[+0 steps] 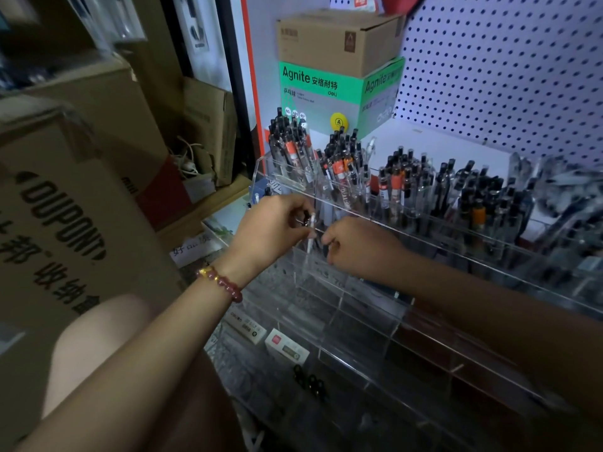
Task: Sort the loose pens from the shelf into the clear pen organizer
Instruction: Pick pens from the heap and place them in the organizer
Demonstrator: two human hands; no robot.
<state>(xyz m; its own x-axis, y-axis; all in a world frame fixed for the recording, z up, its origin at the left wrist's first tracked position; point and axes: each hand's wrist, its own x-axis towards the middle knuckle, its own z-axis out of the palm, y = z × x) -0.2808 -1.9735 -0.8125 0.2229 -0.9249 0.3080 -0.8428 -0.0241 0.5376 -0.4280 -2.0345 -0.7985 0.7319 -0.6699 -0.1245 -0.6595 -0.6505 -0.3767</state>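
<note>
A clear acrylic pen organizer point(368, 318) with stepped rows of compartments fills the shelf. Its back rows hold several upright pens point(342, 164) with black tops and orange bands. My left hand point(270, 226), with a bead bracelet at the wrist, pinches a clear pen point(311, 233) that stands upright over a compartment in a middle row. My right hand point(355, 246) is just to the right of that pen with its fingers curled down into the same row; what they hold is hidden.
A green Agnite box point(313, 89) with a brown carton point(336, 40) on top stands at the back. White pegboard point(505, 70) lines the right wall. Large cardboard boxes point(65, 197) crowd the left. Small white eraser packs point(284, 347) lie in the front compartments.
</note>
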